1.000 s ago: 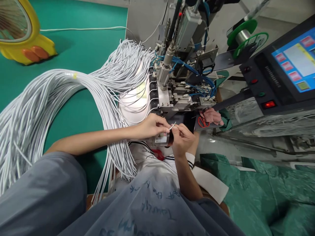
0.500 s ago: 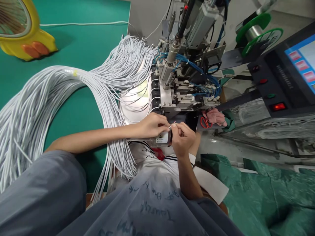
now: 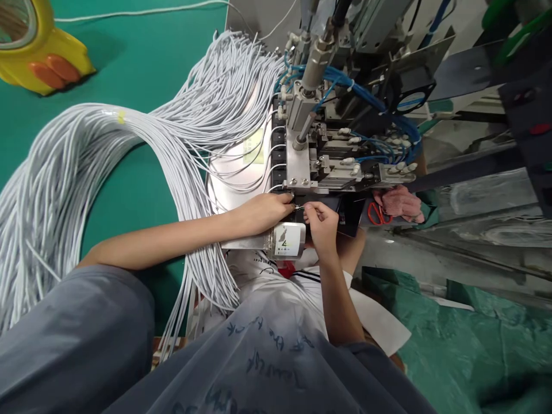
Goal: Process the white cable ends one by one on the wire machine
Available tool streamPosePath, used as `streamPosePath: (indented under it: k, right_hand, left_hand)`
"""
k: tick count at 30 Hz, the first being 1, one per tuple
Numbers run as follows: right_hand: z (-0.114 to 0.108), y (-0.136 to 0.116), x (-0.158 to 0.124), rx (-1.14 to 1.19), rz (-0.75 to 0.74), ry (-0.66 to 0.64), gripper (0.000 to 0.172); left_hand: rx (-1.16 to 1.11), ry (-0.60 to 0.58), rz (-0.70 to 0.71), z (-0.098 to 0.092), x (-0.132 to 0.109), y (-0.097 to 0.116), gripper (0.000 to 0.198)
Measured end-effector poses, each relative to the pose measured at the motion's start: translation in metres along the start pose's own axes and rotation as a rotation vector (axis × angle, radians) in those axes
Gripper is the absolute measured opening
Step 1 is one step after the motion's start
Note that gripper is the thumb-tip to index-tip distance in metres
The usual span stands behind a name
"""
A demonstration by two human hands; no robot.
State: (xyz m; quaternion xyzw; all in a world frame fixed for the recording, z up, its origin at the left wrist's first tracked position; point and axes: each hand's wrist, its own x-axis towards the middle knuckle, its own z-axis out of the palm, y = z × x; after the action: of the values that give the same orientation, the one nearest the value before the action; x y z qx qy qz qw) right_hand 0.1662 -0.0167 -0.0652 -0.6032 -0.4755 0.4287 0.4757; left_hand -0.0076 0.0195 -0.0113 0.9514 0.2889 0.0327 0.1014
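Note:
My left hand is closed at the front edge of the machine, pinching a white cable near its end. Thin wire ends stick out past its fingertips toward my right hand. Thumb and forefinger of the right hand are pressed together at the tips of those wires. Just above the left fingers is the machine's row of black cable slots, with white cables leading into several of them. A rounded block with a white label sits below both hands.
A large bundle of white cables drapes over the green mat and a pale plate. Metal cylinders and blue air hoses rise behind the slots. Red-handled scissors and a pink cloth lie to the right. A yellow duck-shaped object stands upper left.
Both hands have shifted up closer to the machine's slots. My right hand has drawn slightly apart from the left, showing the wire ends between them and more of the label. The view has shifted too.

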Motion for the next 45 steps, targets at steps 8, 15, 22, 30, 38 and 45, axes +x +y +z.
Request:
streamPosePath:
  k: [8,15,22,30,38,45]
  right_hand:
    - [0.002,0.009,0.007,0.096,0.099,-0.078,0.014]
    - [0.0,0.012,0.008,0.11,0.121,-0.206,0.018]
    - [0.007,0.023,0.009,0.058,0.021,-0.198,0.034]
    - [0.013,0.023,0.009,0.014,0.008,-0.088,0.04]
    - [0.018,-0.023,-0.075,-0.215,-0.215,-0.011,0.019]
    - [0.092,-0.001,-0.112,-0.14,-0.12,-0.689,0.01]
  left_hand:
    - [0.025,-0.011,0.011,0.006,-0.001,0.0,0.033]
    - [0.076,-0.034,0.012,0.004,0.0,0.0,0.034]
    - [0.086,-0.081,-0.026,-0.002,-0.001,0.001,0.034]
    - [0.162,-0.12,-0.178,-0.022,-0.01,0.014,0.016]
    - [0.218,-0.05,-0.376,-0.018,-0.01,0.0,0.031]
    - [0.203,0.01,-0.342,-0.018,-0.012,-0.003,0.029]
